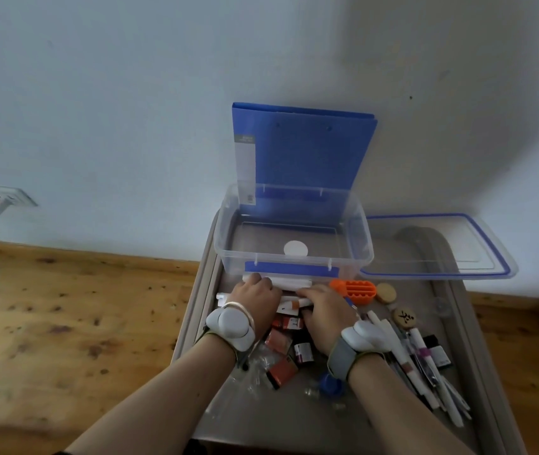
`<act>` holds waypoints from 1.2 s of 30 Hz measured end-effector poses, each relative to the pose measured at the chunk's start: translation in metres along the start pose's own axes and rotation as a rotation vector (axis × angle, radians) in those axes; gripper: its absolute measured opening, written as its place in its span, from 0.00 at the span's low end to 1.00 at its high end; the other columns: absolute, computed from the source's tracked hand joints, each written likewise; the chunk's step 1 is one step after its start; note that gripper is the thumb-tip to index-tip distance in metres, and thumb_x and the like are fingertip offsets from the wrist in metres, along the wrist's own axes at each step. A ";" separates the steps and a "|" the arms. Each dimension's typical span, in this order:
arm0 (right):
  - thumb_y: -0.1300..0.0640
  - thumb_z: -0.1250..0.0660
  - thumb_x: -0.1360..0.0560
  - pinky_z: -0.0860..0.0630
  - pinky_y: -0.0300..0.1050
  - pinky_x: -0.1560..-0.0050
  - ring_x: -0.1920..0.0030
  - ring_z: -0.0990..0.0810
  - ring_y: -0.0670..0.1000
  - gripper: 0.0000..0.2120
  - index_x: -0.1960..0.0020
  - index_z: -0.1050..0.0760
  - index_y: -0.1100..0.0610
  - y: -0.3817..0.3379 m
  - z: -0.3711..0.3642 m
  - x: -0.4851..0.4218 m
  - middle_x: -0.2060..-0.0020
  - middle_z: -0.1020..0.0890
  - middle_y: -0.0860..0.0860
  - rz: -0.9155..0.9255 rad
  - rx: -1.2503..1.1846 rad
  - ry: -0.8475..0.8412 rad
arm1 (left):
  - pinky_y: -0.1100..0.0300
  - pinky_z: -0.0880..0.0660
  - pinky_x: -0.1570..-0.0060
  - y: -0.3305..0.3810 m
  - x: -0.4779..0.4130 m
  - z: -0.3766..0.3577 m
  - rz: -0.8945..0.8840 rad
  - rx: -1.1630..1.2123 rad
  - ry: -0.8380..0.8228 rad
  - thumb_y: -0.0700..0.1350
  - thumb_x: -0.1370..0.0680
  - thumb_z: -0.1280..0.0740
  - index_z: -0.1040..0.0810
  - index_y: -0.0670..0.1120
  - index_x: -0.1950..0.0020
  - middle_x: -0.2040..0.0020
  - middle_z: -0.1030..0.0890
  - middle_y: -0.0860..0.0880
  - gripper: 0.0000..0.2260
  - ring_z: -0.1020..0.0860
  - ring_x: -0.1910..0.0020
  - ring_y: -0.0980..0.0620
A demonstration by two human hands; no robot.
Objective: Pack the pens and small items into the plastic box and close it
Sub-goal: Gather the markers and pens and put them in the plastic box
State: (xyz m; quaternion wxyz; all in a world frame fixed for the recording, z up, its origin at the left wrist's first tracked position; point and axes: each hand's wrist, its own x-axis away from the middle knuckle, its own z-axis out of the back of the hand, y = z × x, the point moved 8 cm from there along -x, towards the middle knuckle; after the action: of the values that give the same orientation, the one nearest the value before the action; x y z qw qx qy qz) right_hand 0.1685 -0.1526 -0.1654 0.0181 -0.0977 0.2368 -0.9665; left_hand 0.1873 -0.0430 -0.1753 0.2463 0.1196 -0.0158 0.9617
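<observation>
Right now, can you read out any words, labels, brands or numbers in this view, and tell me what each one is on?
None reads clearly.
Grey spine label on the upright blue plastic folder: small print, too blurred.
Round wooden disc right of the hands: a black brush-style mark, not legible.
Small red and dark packets between the wrists: white labels, too small.
Round white sticker in the clear plastic box: blank.

Clear plastic box (pixel 294 231) open, seemingly empty; lid (pixel 438 247) beside it; pens (pixel 425 366) scattered in front
</observation>
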 end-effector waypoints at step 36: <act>0.55 0.47 0.18 0.27 0.28 0.50 0.50 0.23 0.37 0.13 0.44 0.24 0.49 -0.056 0.066 0.025 0.49 0.21 0.45 0.127 -0.803 0.264 | 0.55 0.27 0.47 0.013 0.024 0.054 0.007 0.674 0.315 0.44 0.24 0.36 0.28 0.47 0.37 0.43 0.23 0.47 0.15 0.24 0.47 0.48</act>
State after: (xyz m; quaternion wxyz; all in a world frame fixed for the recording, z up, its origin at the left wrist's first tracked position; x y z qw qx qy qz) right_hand 0.1574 -0.1350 -0.0774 0.0075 0.0425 0.6002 -0.7987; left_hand 0.1724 -0.0484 -0.1168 0.1894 0.0445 0.3395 0.9202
